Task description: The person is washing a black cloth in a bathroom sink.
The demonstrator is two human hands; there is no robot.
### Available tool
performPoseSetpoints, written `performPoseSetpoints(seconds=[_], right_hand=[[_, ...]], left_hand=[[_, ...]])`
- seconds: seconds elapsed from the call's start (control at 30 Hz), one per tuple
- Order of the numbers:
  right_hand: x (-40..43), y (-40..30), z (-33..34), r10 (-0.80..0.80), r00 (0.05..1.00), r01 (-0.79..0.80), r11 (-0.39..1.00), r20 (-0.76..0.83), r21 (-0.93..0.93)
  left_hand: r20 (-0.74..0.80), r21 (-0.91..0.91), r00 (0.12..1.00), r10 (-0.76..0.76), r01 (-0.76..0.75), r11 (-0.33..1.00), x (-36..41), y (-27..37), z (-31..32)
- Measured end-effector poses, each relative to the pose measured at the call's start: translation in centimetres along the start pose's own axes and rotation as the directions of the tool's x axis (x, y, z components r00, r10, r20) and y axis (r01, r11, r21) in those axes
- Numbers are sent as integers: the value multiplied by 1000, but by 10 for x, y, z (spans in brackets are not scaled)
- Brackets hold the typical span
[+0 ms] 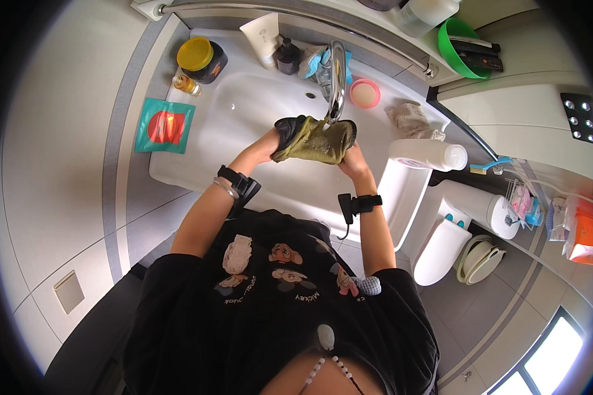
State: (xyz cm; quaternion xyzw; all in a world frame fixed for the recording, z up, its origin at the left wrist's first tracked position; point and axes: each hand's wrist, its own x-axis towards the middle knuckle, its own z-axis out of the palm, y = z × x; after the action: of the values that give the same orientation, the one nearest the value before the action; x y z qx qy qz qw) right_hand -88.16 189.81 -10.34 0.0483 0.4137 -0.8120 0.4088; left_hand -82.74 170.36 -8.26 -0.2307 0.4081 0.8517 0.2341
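Observation:
Over the white sink basin (202,163), my left hand (267,146) and my right hand (354,160) hold opposite ends of a wet olive-green cloth item (316,143) with dark edges, perhaps a shoe or slipper. It lies right under the spout of the chrome faucet (337,74), with a little water at the spout's mouth. Most of my fingers are hidden behind the cloth item. Both wrists wear black straps with a mount.
Along the rim stand a yellow-lidded jar (195,54), a cream tube (264,39), a dark pump bottle (287,57), a pink round dish (365,94), a crumpled cloth (412,121) and a white bottle (425,154). A teal packet (165,126) lies left; a toilet (440,252) stands right.

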Motion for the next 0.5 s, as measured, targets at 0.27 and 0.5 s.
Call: performPoseSetpoints(seconds=[0.27, 0.5], right_hand=[[7, -3, 5, -39, 998, 28, 978, -50, -208], [15, 16, 27, -235, 878, -115, 743, -418, -659]], left_hand=[[6, 101, 1000, -7, 7, 995, 8, -10, 4], [-56, 361, 991, 124, -96, 928, 36, -32, 4]])
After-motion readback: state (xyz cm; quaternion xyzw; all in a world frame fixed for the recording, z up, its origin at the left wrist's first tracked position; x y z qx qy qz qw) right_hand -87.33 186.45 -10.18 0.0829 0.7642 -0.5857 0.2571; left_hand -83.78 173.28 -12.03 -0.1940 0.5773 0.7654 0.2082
